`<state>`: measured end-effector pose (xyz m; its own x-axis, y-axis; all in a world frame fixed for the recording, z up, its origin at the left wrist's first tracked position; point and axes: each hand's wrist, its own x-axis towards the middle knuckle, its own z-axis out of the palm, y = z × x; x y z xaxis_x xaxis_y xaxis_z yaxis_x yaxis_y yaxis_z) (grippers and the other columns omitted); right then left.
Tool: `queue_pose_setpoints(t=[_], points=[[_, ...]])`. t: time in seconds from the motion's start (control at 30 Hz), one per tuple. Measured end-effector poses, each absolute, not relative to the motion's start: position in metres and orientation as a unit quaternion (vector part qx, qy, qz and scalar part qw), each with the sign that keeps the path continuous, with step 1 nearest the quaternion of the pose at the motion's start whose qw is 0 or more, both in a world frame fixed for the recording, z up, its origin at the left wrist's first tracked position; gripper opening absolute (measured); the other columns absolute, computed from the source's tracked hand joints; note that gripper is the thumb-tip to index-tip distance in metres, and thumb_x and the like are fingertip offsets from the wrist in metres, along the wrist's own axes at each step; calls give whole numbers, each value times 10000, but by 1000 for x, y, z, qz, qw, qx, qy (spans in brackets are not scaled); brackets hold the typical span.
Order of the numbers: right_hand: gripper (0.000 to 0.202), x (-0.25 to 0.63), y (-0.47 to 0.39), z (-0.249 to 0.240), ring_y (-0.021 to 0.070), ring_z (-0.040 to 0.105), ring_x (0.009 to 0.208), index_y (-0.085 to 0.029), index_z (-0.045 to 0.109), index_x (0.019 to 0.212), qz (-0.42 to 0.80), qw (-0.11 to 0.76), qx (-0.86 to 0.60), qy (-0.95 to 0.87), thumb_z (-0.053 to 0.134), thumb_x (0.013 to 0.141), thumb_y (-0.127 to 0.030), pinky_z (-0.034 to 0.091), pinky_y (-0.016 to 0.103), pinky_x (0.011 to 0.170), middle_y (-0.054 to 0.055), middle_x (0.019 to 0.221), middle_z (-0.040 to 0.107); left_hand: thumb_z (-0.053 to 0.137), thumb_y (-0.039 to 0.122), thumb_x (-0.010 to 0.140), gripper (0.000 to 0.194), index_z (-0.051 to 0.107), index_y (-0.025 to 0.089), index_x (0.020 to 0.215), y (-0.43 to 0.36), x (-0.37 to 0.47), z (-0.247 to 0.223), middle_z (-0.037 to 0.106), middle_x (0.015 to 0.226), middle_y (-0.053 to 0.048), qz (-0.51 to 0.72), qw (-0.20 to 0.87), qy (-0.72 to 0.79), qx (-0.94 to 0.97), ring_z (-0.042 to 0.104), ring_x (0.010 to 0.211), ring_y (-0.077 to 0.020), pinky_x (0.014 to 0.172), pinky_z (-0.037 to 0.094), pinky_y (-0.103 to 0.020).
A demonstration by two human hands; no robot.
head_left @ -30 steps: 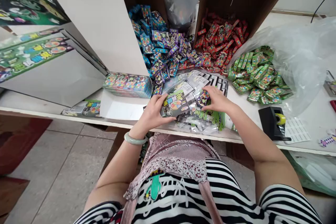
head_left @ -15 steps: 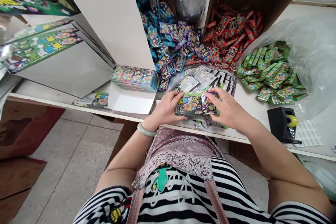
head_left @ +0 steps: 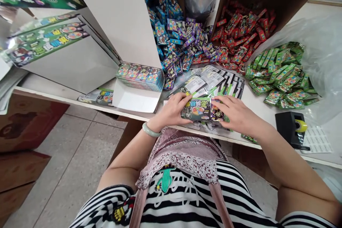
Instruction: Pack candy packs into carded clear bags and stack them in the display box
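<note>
1. Green printed cartons (head_left: 72, 64) are stood at the far left, their plain faces exposed.
2. A white-flapped box (head_left: 137, 99) is occupied by a close row of printed packs (head_left: 141, 73); this portion may be judged finished.
3. Blue and purple packets (head_left: 175, 39) are heaped loose behind, presumably left to be used.
4. The left end of a dark printed pack (head_left: 197, 109) is gripped by the left hand (head_left: 173, 112), fingers along the upper edge, thumb at the lower; the pack is held near the front edge of the table (head_left: 258, 110).
5. Flat printed sleeves (head_left: 213, 78) are fanned out beyond it, many apparently unfilled.
6. A purple-edged packet (head_left: 217, 111) is pinched at the pack's right end by the thumb and fingers of the right hand (head_left: 236, 112) (whether it is enclosed cannot be told); this unit is judged incomplete.
7. Red packets (head_left: 245, 30) and green packets (head_left: 281, 74) are left loose at right, with a tape dispenser (head_left: 287, 128) untouched nearby.
</note>
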<state>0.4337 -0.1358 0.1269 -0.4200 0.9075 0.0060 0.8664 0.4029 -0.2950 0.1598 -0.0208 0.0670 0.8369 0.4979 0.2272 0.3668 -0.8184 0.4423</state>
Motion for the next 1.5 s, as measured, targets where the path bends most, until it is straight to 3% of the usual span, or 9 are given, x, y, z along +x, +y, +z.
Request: queue_pose_setpoints(t=[0.23, 0.43, 0.73, 0.8, 0.93, 1.03, 1.13, 1.27, 1.5], points=[[775, 436, -133, 114, 355, 457, 1371, -254, 322, 1495, 207, 172, -527, -806, 676, 805, -234, 426, 559, 1128, 160, 1476, 406, 760, 640, 724, 1009, 362, 156, 1514, -23, 161, 66, 496, 1314, -200, 168, 187, 218, 943, 519, 1230, -370, 1066, 453, -542], [421, 426, -130, 106, 373, 429, 1393, -242, 497, 1361, 157, 243, -550, -783, 560, 962, -360, 316, 649, 1151, 139, 1338, 591, 800, 606, 697, 1025, 354, 175, 1513, -23, 157, 63, 475, 1347, -195, 195, 213, 258, 922, 504, 1282, -373, 1099, 441, -546], [377, 409, -114, 110, 341, 457, 1395, -282, 572, 1343, 256, 260, -557, -746, 520, 981, -375, 223, 666, 1186, 95, 1348, 647, 796, 620, 695, 1011, 386, 158, 1495, -19, 157, 60, 496, 1315, -194, 245, 251, 284, 892, 522, 1251, -360, 1085, 454, -541], [325, 409, -100, 114, 331, 552, 1305, -282, 636, 1268, 287, 286, -549, -731, 537, 978, -390, 291, 642, 1164, 76, 1261, 698, 797, 625, 692, 1020, 377, 167, 1501, -16, 153, 60, 496, 1314, -189, 252, 259, 277, 890, 523, 1245, -358, 1079, 459, -545], [212, 412, -30, 107, 266, 706, 957, -227, 687, 1032, 258, 427, -612, -613, 560, 955, -379, 534, 455, 943, 53, 931, 755, 804, 634, 681, 1051, 344, 208, 1524, -13, 139, 58, 480, 1320, -170, 289, 277, 301, 865, 521, 1241, -353, 1067, 472, -552], [151, 401, 45, 89, 286, 688, 1028, -193, 665, 996, 235, 319, -679, -618, 644, 863, -261, 512, 436, 970, 89, 1042, 745, 805, 636, 682, 1064, 320, 227, 1536, -16, 132, 57, 478, 1314, -161, 306, 286, 293, 859, 528, 1234, -348, 1057, 484, -554], [284, 374, 106, 71, 339, 635, 1158, -160, 598, 1138, 216, 181, -772, -570, 667, 879, -254, 451, 489, 1037, 165, 1183, 700, 801, 622, 702, 1067, 285, 232, 1551, -21, 128, 56, 470, 1333, -171, 302, 304, 275, 861, 526, 1255, -349, 1062, 489, -546], [436, 346, 136, 53, 368, 622, 1168, -122, 471, 1249, 188, 162, -825, -508, 664, 901, -299, 417, 546, 1046, 223, 1201, 665, 809, 610, 700, 1077, 277, 231, 1556, -22, 123, 51, 462, 1341, -184, 294, 312, 286, 857, 520, 1260, -359, 1071, 479, -561], [425, 376, 113, 43, 270, 672, 939, -185, 498, 1072, 282, 386, -767, -428, 734, 719, -208, 519, 459, 927, 80, 951, 689, 805, 627, 692, 1064, 298, 236, 1543, -17, 116, 43, 470, 1332, -171, 304, 324, 286, 849, 523, 1242, -348, 1064, 486, -550]])
